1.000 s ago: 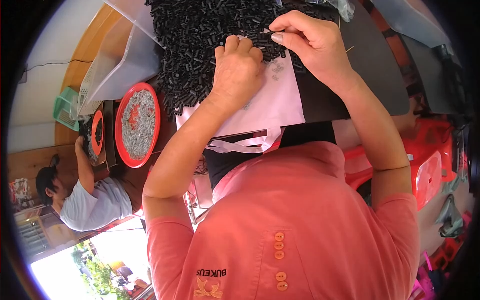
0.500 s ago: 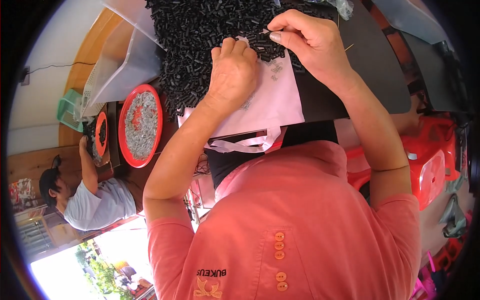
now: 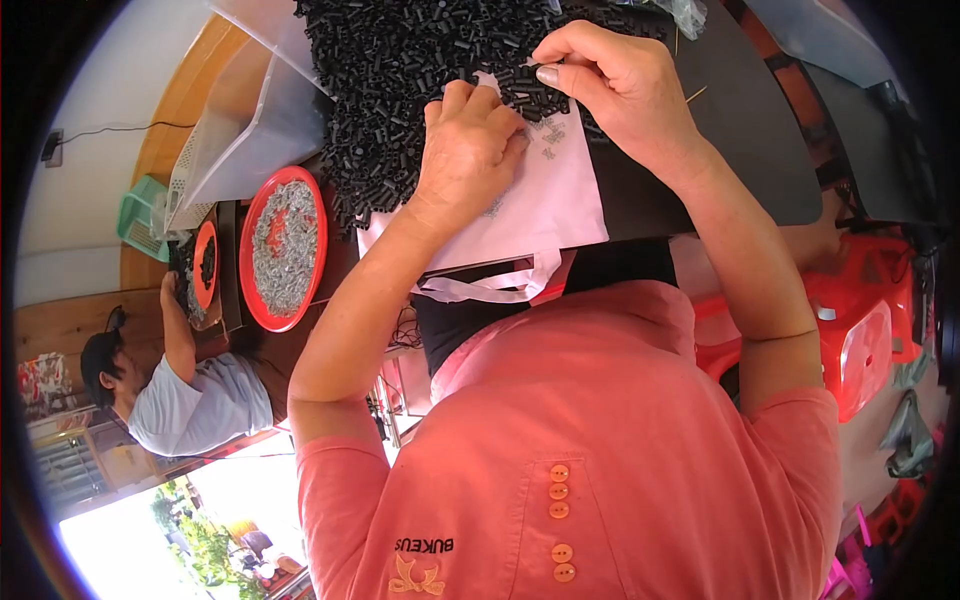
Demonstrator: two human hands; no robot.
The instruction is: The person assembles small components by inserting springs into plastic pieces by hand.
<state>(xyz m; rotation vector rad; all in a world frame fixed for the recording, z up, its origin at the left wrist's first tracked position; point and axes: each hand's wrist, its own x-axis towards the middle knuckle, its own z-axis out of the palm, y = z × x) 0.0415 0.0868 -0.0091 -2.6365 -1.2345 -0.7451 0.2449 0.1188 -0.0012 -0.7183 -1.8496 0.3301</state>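
Observation:
A large heap of small black tube-shaped pieces (image 3: 390,70) covers the far part of the dark table. On the near edge of it lies a pale pink cloth bag (image 3: 555,205), its strap hanging over the table edge. Tiny clear or silvery pieces (image 3: 552,132) rest on the cloth between my hands. My left hand (image 3: 468,150) bends its fingers down at the heap's edge; the fingertips are hidden. Just to the right, my right hand (image 3: 625,95) pinches thumb and forefinger together above the black pieces. What is in that pinch is too small to tell.
On the left stands a red round tray (image 3: 247,255) of silvery pieces, near clear plastic bins (image 3: 255,130). A co-worker (image 3: 200,400) reaches toward an orange plate (image 3: 205,265) beside a green basket (image 3: 140,215). Red plastic stools (image 3: 865,340) stand at right.
My left hand has shifted slightly, its thumb side now spread a little outward to the right. My right hand keeps its pinch in nearly the same place.

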